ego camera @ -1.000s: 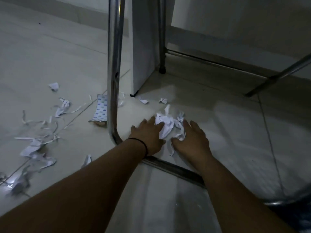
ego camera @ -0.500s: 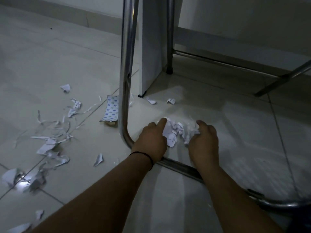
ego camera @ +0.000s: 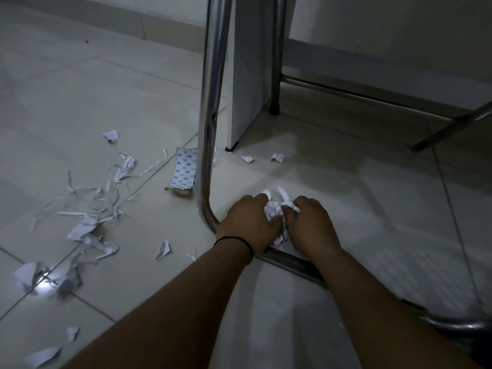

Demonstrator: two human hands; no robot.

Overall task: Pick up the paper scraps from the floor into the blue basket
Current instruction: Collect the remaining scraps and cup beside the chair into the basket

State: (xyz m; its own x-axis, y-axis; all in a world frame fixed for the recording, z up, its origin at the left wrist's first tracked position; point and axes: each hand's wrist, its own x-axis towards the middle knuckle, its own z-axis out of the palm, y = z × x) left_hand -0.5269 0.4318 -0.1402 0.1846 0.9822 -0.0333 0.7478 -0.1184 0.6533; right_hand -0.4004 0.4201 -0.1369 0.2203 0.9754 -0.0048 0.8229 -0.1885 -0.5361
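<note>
Both hands have drawn together since a second ago, when they lay flat and apart on the floor; the loose scraps between them are now bunched into one wad.

Tiled floor [ego camera: 332, 198]: pale, glossy, large square tiles with thin dark joints.

Chrome tube frame [ego camera: 210, 107]: round polished metal, rising upright, bending at floor level just left of the hands and running under both wrists toward the lower right.

White panel [ego camera: 247, 83]: flat, smooth, standing on edge behind the frame.

Left hand [ego camera: 246, 222]: fingers curled, grasping the left side of the wad; a thin black band circles the wrist.

Right hand [ego camera: 310, 222]: fingers curled, pinching the wad's right side.

Wad of paper scraps [ego camera: 274, 209]: white, crumpled, with faint print; pressed between the two sets of fingertips, two pointed ends sticking up beyond them, low against the floor just beyond the tube.

Printed sheet [ego camera: 183, 170]: rectangular, lying flat left of the tube.

Scattered strips [ego camera: 87, 206]: thin, torn, curled, spread across the floor's left side, well apart from the hands.

Two small scraps [ego camera: 277, 157] lie near the panel's foot.
</note>
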